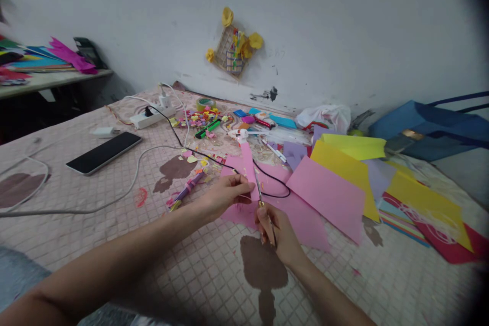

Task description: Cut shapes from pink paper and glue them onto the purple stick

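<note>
A narrow strip of pink paper (247, 160) stands up from my left hand (229, 193), pinched near its lower end between thumb and fingers. My right hand (275, 232) is closed around the handles of a pair of scissors (261, 201). The blades point away from me and lie along the right edge of the strip; whether they are parted I cannot tell. Under both hands lies a larger sheet of pink paper (301, 226) on the patterned cloth. A black cord (273, 194) loops just beyond my fingers.
Pink, yellow and purple sheets (332, 196) overlap at the right. A phone (105, 153) and a power strip (153, 116) with cables lie at the left. A bundle of purple strips (187, 191), paper scraps (198, 118) and a glue gun (241, 135) are nearby. A blue bag (431, 125) stands back right.
</note>
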Available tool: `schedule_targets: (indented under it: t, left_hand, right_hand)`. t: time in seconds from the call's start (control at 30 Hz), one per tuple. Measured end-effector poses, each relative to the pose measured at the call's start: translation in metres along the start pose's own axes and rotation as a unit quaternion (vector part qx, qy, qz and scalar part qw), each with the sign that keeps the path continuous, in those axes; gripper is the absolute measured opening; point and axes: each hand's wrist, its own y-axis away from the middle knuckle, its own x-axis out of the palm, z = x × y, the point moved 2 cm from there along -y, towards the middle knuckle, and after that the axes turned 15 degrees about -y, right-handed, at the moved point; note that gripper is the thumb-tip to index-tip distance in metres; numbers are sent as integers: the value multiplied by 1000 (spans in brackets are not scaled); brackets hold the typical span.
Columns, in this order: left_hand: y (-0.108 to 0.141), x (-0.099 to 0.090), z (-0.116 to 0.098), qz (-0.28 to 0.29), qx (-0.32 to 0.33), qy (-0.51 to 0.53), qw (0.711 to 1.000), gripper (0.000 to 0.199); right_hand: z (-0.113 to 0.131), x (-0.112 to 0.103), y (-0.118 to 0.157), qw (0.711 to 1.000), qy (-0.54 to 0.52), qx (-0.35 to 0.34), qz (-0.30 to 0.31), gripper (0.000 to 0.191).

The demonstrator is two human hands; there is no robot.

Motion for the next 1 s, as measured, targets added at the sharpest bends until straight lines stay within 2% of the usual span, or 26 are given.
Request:
schedule_targets:
  t: [0.53, 1.0]
  left_hand:
    - [-2, -2, 3, 5, 7, 1, 1000, 28]
    - [1, 1, 3, 18, 6, -21, 1000, 26]
  right_hand:
    - [-6, 0, -2, 1000, -11, -8, -1, 47]
    - [0, -1, -4, 1000, -22, -2, -5, 54]
